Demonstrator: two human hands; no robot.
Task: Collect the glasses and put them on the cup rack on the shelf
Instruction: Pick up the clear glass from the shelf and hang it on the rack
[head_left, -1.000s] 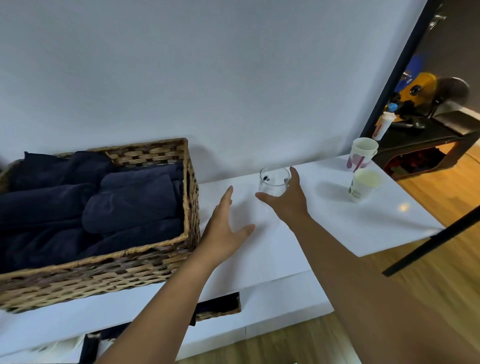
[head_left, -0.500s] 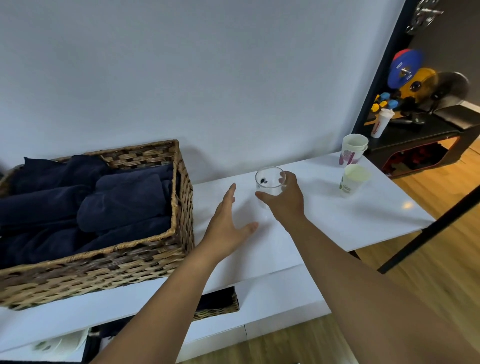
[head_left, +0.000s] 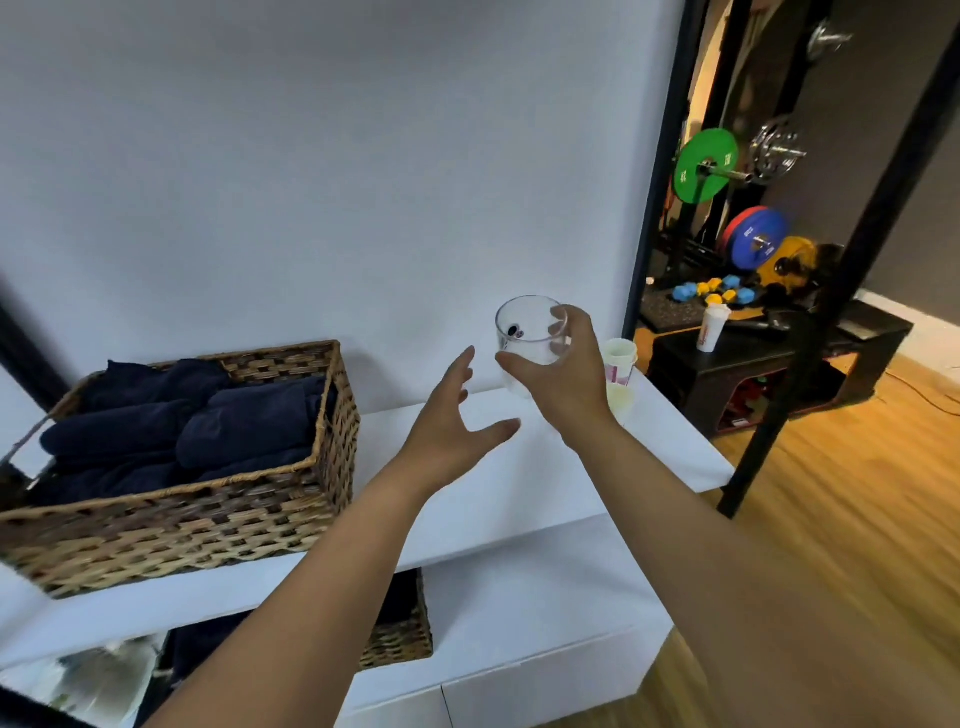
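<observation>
My right hand (head_left: 563, 382) grips a clear drinking glass (head_left: 527, 332) with a small dark mark on its side and holds it lifted above the white shelf top (head_left: 519, 483). My left hand (head_left: 449, 423) hovers just left of and below the glass, fingers spread, holding nothing. Two paper cups (head_left: 621, 358) stand on the shelf top behind my right hand, partly hidden by it. No cup rack shows in this view.
A wicker basket (head_left: 208, 514) of dark blue towels fills the shelf's left side. A second basket (head_left: 400, 634) sits on the lower shelf. A black post (head_left: 810, 332) stands at the right, with weight plates (head_left: 704, 166) and a dark bench (head_left: 769, 364) beyond.
My right hand has lifted the glass off the shelf top and raised it. My left hand rose with it, staying spread beside it. The view tilted upward.
</observation>
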